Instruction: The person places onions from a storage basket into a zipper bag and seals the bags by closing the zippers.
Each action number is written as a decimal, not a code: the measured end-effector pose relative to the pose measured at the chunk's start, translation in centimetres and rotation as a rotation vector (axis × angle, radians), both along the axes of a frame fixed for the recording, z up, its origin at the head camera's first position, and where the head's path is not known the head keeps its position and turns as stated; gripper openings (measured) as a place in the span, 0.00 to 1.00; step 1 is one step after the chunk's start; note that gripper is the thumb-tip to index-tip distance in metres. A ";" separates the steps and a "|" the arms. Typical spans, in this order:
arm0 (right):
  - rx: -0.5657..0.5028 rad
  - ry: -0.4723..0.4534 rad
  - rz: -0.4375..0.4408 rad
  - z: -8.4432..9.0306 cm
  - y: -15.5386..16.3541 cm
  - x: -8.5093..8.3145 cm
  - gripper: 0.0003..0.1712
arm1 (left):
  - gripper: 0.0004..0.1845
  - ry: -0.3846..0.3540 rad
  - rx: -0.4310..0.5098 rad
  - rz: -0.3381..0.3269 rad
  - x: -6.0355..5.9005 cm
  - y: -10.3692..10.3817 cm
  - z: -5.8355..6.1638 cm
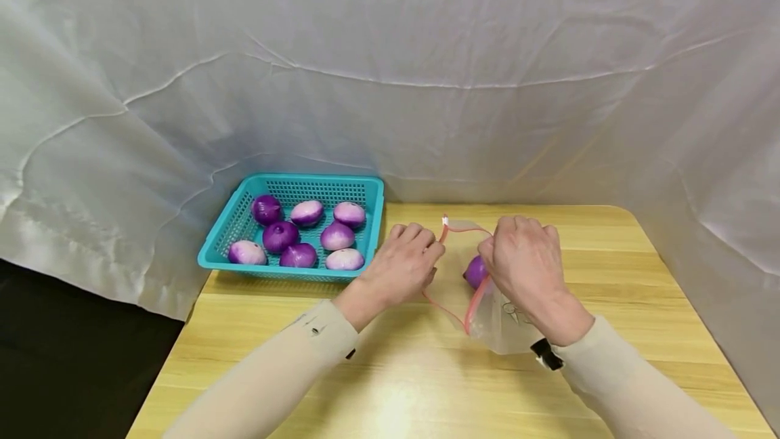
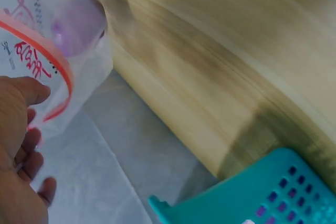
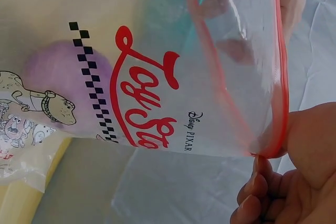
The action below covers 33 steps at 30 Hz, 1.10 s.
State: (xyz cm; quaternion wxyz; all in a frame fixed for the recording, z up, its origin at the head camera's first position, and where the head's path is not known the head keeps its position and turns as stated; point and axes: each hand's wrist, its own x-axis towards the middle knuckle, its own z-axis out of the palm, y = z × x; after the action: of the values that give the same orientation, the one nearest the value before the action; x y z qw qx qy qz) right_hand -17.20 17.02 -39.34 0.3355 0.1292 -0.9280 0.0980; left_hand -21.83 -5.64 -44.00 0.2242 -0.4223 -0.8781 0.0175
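Observation:
A clear zip bag [image 1: 496, 327] with a red-edged mouth is held above the wooden table, its mouth spread between both hands. Inside lies a purple onion [image 1: 474, 272], seen through the printed plastic in the right wrist view. My left hand [image 1: 403, 264] holds the rim on the mouth's left side; its thumb and curled fingers show beside the red zip edge [image 2: 59, 67] in the left wrist view. On the opposite side my right hand [image 1: 527, 259] pinches the rim, thumb against fingers at the red corner [image 3: 275, 148]. Red lettering and cartoon figures cover the bag.
Left of the hands, at the back of the table [image 1: 256, 358], stands a turquoise perforated basket [image 1: 210, 254] holding several purple and whitish onions [image 1: 281, 236]. Grey cloth [image 1: 390, 107] hangs behind the table and along its sides.

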 end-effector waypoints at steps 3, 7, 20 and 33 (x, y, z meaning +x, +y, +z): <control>-0.018 -0.020 -0.007 0.1 0.1 0.1 0.11 | 0.15 0.010 0.036 0.090 0.0 -0.6 -0.5; -0.032 -0.033 -0.013 0.7 0.4 0.6 0.11 | 0.15 0.031 0.040 0.169 0.2 -1.0 -1.2; 0.080 0.126 0.078 1.7 -0.1 1.8 0.11 | 0.12 0.054 0.097 0.177 0.2 -0.4 -1.7; 0.106 0.083 0.066 -0.4 0.0 1.0 0.12 | 0.12 -0.059 0.024 0.228 0.3 -0.1 -2.0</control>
State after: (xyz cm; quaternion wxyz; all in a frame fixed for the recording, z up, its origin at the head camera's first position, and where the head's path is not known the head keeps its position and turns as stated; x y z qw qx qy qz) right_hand -16.23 17.05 -39.72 0.3629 0.1814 -0.9124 0.0543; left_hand -21.52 -5.78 -45.99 0.2000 -0.3171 -0.9269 0.0198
